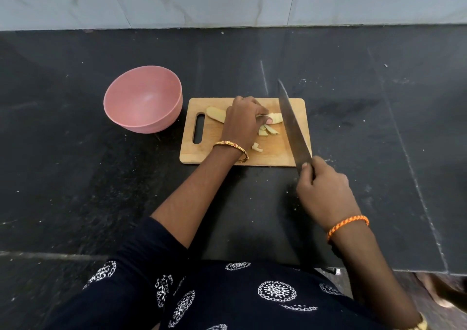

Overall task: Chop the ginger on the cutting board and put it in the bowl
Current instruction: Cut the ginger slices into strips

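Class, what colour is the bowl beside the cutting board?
Pink, a dusty salmon shade; the bowl shows clearly in the head view.

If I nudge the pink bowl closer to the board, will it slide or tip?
The pink bowl looks like light plastic and holds nothing, so it probably slides easily on the smooth dark counter. Its foot seems narrower than its rim, so a push high on the wall may tip it; push low.

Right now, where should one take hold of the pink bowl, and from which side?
Grip the bowl by its rim, from above on the board side: it stands upright, open and empty, its wall curves, and the rim is the thin part fingers can pinch.
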